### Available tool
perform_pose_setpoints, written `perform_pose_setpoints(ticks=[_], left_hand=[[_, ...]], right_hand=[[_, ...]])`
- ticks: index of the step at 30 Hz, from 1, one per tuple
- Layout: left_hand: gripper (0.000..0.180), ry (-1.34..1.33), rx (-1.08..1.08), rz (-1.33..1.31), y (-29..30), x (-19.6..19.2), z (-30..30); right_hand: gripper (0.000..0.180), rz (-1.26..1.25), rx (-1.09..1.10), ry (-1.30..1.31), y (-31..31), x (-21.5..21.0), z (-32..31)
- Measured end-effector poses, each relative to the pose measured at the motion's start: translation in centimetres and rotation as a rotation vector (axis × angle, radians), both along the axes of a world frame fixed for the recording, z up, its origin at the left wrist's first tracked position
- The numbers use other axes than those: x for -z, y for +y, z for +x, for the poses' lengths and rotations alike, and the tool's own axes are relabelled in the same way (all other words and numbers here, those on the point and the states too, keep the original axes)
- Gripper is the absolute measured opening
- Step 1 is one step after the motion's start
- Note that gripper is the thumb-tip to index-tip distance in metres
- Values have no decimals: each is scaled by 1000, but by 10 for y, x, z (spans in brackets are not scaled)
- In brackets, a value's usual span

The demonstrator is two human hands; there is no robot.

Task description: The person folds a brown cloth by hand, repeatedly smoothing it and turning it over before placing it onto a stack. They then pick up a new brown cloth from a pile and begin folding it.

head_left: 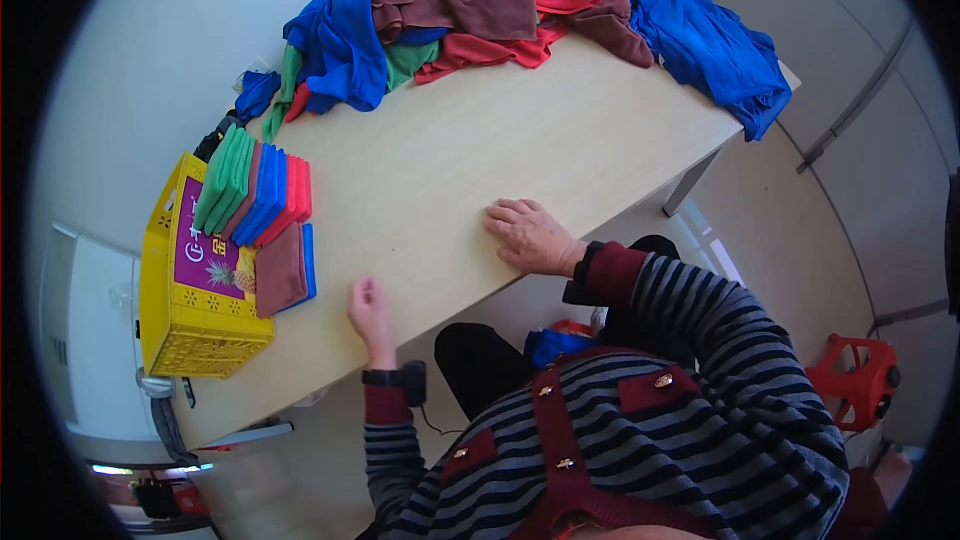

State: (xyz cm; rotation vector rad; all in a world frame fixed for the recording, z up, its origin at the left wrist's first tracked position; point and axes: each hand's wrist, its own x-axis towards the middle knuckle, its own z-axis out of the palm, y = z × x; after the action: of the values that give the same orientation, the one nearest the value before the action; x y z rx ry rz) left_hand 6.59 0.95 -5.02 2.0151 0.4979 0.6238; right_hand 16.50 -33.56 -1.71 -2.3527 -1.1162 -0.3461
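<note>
My right hand (pixel 532 236) rests palm down near the table's front edge, fingers stretched out and nothing in them. My left hand (pixel 371 315) is over the front edge further left, its fingers loosely curled, slightly blurred, with nothing visible in them. Nearest to it on the left are a folded brown cloth (pixel 281 272) and a folded blue cloth (pixel 309 262) standing against each other. Behind these leans a row of folded cloths: several green (pixel 226 178), a brown one, blue ones (pixel 264 198) and red ones (pixel 291 202).
A yellow plastic crate (pixel 205 335) stands at the table's left end beside the folded cloths. Unfolded brown (pixel 480 2), blue (pixel 705 52), red and green cloths heap along the far edge of the pale table (pixel 470 150). A red stool (pixel 855 380) is on the floor at right.
</note>
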Motion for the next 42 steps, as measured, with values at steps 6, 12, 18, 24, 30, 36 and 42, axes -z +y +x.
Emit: perform_pose_setpoints(ticks=[6, 12, 18, 24, 30, 36, 42], left_hand=[[3, -80, 78, 534, -101, -34, -29], [8, -41, 22, 645, -96, -32, -26], [10, -35, 30, 645, -100, -41, -14], [9, 15, 42, 645, -100, -37, -12], [10, 16, 43, 672, -106, -35, -1], [12, 76, 27, 668, -102, -34, -8], [12, -13, 48, 701, -112, -36, 0]], right_hand=[[40, -90, -84, 686, -32, -47, 116], [44, 384, 227, 1121, -59, -35, 264], [48, 843, 511, 1087, -135, -8, 380], [46, 1184, 336, 1153, -98, 7, 413], [37, 986, 535, 999, -73, -20, 423], [26, 1034, 610, 952, -42, -9, 433], [23, 902, 586, 723, -62, -22, 405]])
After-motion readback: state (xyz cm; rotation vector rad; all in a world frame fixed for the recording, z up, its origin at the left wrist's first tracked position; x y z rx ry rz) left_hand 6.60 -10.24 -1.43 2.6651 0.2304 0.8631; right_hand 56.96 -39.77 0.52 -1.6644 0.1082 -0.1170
